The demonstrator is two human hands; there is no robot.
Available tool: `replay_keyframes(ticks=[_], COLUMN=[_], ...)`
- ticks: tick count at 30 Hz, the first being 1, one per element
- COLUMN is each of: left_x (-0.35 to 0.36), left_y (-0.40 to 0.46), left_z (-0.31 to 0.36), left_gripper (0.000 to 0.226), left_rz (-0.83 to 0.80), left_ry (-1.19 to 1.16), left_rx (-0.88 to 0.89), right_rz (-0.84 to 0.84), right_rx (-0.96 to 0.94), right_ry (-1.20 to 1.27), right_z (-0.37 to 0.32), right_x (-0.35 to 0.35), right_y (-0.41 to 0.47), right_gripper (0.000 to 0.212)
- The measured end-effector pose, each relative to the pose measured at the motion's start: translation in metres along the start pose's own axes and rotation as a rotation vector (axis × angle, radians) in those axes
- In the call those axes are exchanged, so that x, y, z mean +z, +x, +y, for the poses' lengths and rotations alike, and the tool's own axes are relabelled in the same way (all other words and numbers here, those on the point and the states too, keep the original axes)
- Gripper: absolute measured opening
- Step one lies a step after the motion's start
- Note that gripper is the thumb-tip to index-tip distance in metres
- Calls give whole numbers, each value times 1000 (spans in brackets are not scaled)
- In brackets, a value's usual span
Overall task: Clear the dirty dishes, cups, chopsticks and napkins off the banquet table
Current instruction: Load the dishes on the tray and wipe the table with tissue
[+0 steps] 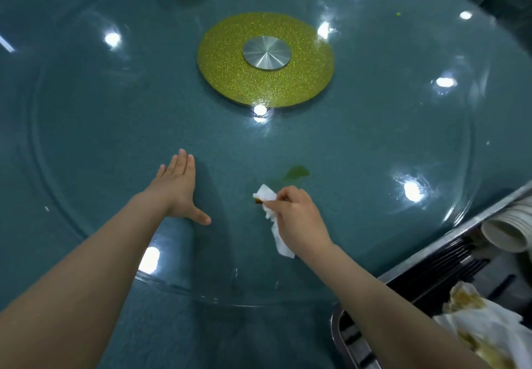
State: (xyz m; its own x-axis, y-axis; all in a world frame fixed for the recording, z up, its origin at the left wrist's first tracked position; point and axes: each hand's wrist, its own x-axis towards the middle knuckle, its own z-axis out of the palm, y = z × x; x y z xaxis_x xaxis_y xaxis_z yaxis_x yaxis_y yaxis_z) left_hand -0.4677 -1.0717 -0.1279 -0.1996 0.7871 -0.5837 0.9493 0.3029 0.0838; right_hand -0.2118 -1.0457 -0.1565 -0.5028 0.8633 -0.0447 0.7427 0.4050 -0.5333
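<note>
I see open surface (100,115) ahead out to the yellow disc (230,80) at its centre. At the near right edge a metal cart (426,256) of stacked bowls (515,224) and soiled napkins (483,328) blocks passage.

Glossy teal desk (86,103), finely speckled, mirror-smooth, bright with lamp reflections. Clear glass turntable (431,224) lying over it, shiny at the rim. Glittery yellow-green disc (230,72) at the centre, sparkly and grainy-looking, with a brushed metal hub (267,52), satin with radial lines. Soft white paper napkin (269,197), crumpled and matt, pinched in the right hand (299,216). Wet greenish smear (298,172) just beyond it. Polished metal tray (342,331) at the right; glazed white cups (506,233); stained, wrinkled paper (472,311).
</note>
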Motion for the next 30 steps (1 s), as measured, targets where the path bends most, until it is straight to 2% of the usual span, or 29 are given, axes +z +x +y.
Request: replay_keyframes(ticks=[3, 4, 7, 11, 14, 16, 20, 23, 26, 30], left_x=[-1, -1, 0, 2, 3, 3, 5, 5, 5, 1], left_y=[0, 0, 0, -1, -2, -2, -4, -6, -8, -11], left_z=[0, 0, 1, 6, 11, 13, 19, 22, 25, 29], left_gripper=[149, 149, 149, 149, 148, 148, 149, 148, 147, 147], left_rz=[-6, -8, -17, -18, -24, -32, -44, -51, -54, -56], left_ry=[12, 17, 22, 28, 23, 15, 4, -18, -22, -1], left_rx=[-4, -4, -2, -3, -5, -6, -11, -11, -13, -22], right_rz=[172, 200, 231, 365, 358, 304, 194, 80, 49, 2], right_rx=[201, 271, 363, 579, 554, 491, 336, 224, 68, -5], right_ry=[38, 101, 64, 263, 279, 173, 44, 105, 26, 35], right_z=[28, 35, 55, 51, 43, 33, 6, -16, -26, -25], right_x=[-23, -33, -48, -42, -41, -38, -19, 0, 15, 12], right_y=[10, 13, 25, 38, 46, 52, 62, 55, 39, 25], right_gripper=[13, 9, 23, 18, 14, 7, 7, 15, 36, 34])
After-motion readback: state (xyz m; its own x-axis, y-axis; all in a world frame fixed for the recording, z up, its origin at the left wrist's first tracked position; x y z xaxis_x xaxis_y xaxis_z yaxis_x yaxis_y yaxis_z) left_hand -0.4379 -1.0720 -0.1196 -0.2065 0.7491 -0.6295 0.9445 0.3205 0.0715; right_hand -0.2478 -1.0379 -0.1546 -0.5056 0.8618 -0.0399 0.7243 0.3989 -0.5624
